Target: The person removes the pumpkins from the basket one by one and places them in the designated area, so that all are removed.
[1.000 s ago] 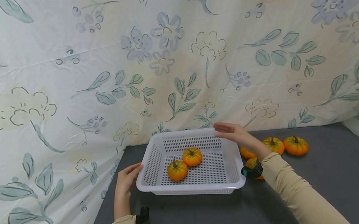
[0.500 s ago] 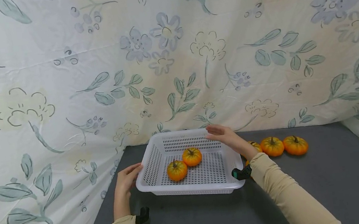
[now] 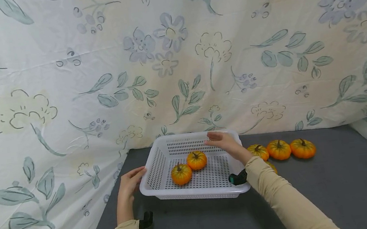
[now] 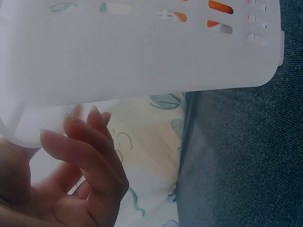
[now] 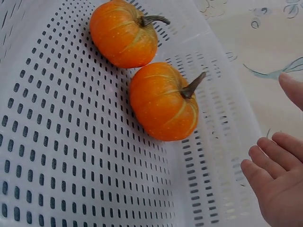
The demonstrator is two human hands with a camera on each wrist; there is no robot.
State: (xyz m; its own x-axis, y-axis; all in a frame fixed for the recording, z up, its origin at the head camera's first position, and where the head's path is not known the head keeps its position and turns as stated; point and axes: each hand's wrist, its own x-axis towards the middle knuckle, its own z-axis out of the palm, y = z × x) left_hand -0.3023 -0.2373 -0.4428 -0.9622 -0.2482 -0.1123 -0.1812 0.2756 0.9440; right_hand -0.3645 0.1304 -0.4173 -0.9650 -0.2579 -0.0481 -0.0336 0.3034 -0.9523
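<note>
A white perforated plastic basket (image 3: 197, 194) stands on the dark table, holding two small orange pumpkins, one nearer the front (image 3: 181, 174) and one behind it (image 3: 197, 160). At the basket's left end my left hand (image 3: 129, 184) grips the rim; in the left wrist view its curled fingers (image 4: 94, 151) lie under the rim, with the thumb on the other side. My right hand (image 3: 223, 143) is over the right rear part of the basket, fingers extended and nothing in it. The right wrist view shows that hand (image 5: 279, 179) apart from the pumpkins.
Right of the basket lie several more pumpkins: one close to it (image 3: 257, 152), a middle one (image 3: 279, 150), an outer one (image 3: 303, 148), and another (image 3: 272, 166) partly hidden by my right sleeve. A floral cloth (image 3: 175, 53) hangs behind the table (image 3: 198, 224).
My right hand has moved left from the basket's right rear corner to over its inside, uncovering more of the pumpkins on the right. The left hand and the basket have stayed put.
</note>
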